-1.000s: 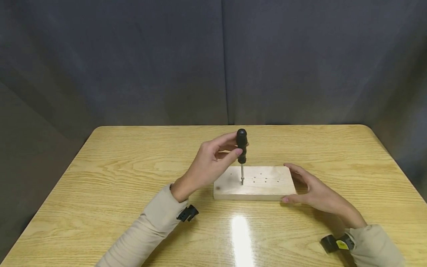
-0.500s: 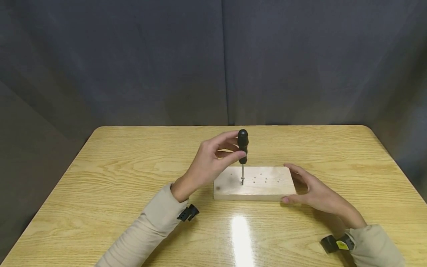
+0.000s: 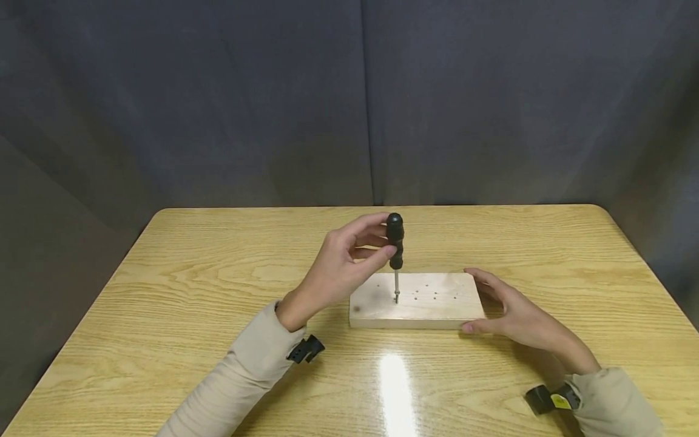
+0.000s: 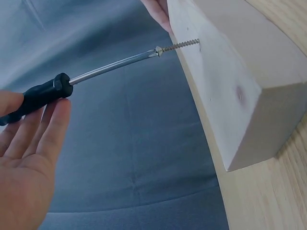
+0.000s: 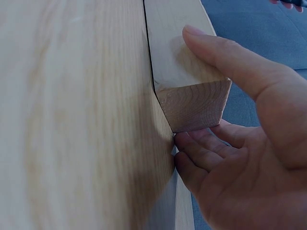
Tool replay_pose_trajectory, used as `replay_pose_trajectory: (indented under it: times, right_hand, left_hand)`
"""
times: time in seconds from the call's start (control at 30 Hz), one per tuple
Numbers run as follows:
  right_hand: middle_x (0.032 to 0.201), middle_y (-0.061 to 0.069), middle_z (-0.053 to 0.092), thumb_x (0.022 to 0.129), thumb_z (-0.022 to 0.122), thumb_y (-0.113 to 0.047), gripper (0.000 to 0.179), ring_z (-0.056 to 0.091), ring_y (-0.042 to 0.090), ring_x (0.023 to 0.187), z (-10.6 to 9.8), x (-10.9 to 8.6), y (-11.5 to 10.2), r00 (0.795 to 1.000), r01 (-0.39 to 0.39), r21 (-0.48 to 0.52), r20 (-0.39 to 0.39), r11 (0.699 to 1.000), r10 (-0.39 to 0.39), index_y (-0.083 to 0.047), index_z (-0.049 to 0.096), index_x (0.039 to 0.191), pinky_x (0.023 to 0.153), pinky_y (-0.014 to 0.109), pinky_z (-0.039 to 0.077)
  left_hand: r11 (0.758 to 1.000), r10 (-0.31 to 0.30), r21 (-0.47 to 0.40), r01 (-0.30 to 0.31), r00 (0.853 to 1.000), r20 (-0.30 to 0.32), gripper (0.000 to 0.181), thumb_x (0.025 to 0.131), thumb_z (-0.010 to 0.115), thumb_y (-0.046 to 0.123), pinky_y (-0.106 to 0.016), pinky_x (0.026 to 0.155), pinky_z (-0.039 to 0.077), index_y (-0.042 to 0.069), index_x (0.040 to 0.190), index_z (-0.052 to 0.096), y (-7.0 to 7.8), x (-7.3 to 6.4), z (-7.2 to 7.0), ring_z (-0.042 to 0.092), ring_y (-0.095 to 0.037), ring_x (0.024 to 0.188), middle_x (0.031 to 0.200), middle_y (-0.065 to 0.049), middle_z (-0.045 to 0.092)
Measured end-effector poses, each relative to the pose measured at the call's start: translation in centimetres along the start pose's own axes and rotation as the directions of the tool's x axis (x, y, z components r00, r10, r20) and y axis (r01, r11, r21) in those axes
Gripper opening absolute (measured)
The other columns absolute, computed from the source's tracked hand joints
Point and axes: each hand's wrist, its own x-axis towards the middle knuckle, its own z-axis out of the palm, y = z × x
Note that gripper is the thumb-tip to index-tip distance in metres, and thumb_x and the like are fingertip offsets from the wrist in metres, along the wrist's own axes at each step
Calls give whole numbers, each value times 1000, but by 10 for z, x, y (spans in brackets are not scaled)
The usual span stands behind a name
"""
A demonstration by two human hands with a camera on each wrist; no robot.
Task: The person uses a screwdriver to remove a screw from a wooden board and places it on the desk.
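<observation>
Gripping left hand (image 3: 340,262): we pinch a black-handled screwdriver (image 3: 396,260).
Screw (image 4: 180,45): threaded, upright.
Block (image 3: 420,308): pale, holed; our right hand (image 3: 516,315) grips its end.

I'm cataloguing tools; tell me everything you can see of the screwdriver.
The screwdriver has a black, contoured handle with a rounded end, probably plastic or rubber, and a slim, shiny metal shaft. It stands nearly upright above the board, its lower end against a screw; the tip's shape is hidden. The left hand holds it by the handle.
</observation>
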Motion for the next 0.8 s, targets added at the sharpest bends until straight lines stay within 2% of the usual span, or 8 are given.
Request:
replay_pose_trajectory:
  times: [0.3, 0.57, 0.8]
  right_hand:
    - [156, 28, 31, 81, 83, -24, 100, 28, 53, 142, 0, 0, 0, 1000, 1, -2, -3, 1000, -1, -2, 20, 156, 109, 72, 27]
    - [157, 28, 28, 82, 82, -25, 100, 27, 54, 143, 0, 0, 0, 1000, 1, 0, 1, 1000, -1, -3, 19, 157, 109, 73, 26]
    - [157, 28, 29, 82, 82, -24, 100, 28, 54, 142, 0, -1, 0, 1000, 1, 4, 1, 1000, -1, -3, 19, 157, 109, 73, 27]
  left_hand:
    - [999, 29, -40, -29, 1000, 2, 41, 89, 73, 3, -35, 81, 62, 3, 129, 62, -1, 0, 1, 70, -21, 92, 102, -16, 71]
    - [998, 17, -58, -16, 999, 27, 38, 94, 63, 0, -34, 92, 59, 0, 131, 60, 0, -2, 0, 68, -28, 109, 116, -18, 69]
    - [998, 22, -61, -20, 999, 34, 42, 90, 69, -1, -35, 86, 61, 1, 131, 60, 1, -1, -1, 70, -25, 100, 110, -18, 71]
